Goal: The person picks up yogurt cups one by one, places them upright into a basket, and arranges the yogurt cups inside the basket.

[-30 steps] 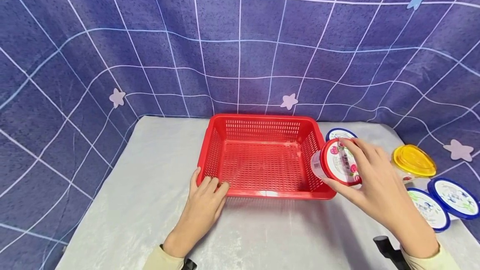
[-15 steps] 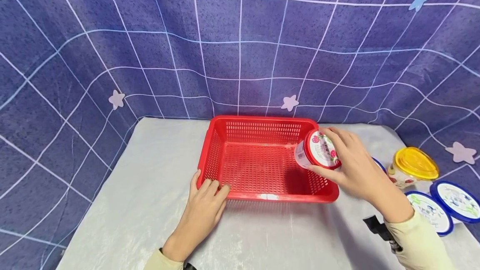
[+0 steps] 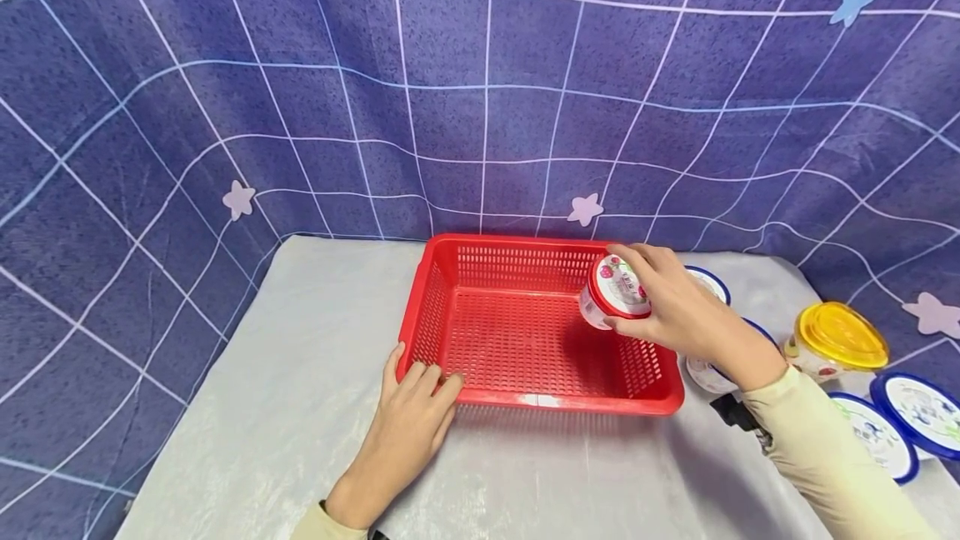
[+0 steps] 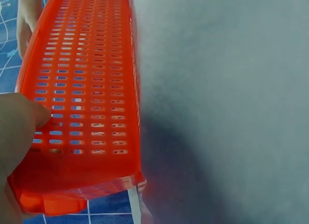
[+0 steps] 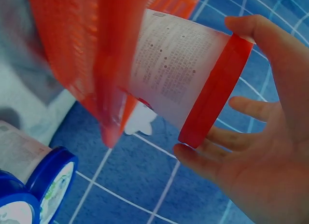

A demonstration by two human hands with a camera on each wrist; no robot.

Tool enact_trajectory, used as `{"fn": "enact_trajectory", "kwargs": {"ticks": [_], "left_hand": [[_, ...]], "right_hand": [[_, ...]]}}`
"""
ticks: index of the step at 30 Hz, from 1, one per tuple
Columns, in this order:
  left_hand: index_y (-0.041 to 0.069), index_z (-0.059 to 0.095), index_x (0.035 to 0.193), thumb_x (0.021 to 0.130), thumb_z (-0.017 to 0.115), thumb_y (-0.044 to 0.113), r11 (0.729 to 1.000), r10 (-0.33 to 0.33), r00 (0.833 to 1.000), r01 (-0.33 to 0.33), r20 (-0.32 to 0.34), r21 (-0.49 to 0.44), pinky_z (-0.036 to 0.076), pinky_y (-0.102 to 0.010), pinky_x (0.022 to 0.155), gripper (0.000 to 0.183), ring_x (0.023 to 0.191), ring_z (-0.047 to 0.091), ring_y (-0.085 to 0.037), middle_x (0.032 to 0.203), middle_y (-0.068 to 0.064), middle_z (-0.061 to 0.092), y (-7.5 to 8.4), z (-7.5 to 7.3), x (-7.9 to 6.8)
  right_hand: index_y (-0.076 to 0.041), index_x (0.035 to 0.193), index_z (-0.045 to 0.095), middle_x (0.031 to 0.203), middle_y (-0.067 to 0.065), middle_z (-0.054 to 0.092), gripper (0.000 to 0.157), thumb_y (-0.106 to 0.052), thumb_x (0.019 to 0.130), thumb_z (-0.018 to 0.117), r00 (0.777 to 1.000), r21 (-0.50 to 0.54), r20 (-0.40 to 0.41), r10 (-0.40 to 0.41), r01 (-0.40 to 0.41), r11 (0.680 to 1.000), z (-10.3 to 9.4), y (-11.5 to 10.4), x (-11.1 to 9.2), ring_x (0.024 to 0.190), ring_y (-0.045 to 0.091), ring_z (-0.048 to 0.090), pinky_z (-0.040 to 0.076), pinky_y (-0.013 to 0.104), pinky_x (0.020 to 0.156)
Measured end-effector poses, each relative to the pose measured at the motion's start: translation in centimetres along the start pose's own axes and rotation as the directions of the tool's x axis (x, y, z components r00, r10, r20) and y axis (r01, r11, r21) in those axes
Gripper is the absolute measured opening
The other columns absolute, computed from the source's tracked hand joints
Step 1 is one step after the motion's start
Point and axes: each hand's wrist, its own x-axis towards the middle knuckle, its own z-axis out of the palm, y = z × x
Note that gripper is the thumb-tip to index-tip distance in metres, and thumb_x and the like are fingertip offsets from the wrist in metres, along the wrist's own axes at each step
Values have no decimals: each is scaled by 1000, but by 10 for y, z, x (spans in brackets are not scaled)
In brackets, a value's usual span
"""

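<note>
A red slotted plastic basket (image 3: 570,401) stands on the table's middle. My left hand (image 3: 408,423) grips its near left corner, fingers curled over the rim; in the left wrist view a thumb overlaps the slotted basket wall (image 4: 82,161). With my right hand (image 3: 678,302) I hold a round plastic tub (image 3: 592,311) by its red lid. Berry pictures decorate that white-topped lid. The tub is tilted, held over the right part of the basket. In the right wrist view, thumb and fingers span the lid's edge, and the basket rim hides the tub's base (image 5: 178,64).
Right of the basket are two blue-lidded tubs (image 3: 708,282), partly behind my right arm. Farther right stand a yellow-lidded tub (image 3: 836,340) and two more blue-lidded tubs (image 3: 918,411). A purple patterned curtain (image 3: 480,90) hangs behind the white-covered table (image 3: 315,315).
My right hand has carried the red-lidded tub leftward, from the basket's right edge to over its inside. My left hand keeps its grip on the corner.
</note>
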Motion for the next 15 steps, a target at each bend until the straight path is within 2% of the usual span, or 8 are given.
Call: {"fn": "enact_trajectory", "kwargs": {"ticks": [9,15], "left_hand": [[13,65,105,92,50,21,1000,-1,1000,1,0,-4,23,-68,111,22,81,51,-25,87,-4,59,0,-1,0],[13,65,106,91,53,22,1000,-4,1000,4,14,4,24,-69,110,21,82,51,-25,88,-4,59,0,-1,0]], "right_hand": [[-2,142,44,133,27,48,88,-39,74,84,997,-39,77,20,-17,999,19,15,8,121,43,46,43,60,98],[0,137,47,130,28,50,83,-40,74,85,998,-51,63,1,3,999,28,22,9,119,45,47,44,60,98]]}}
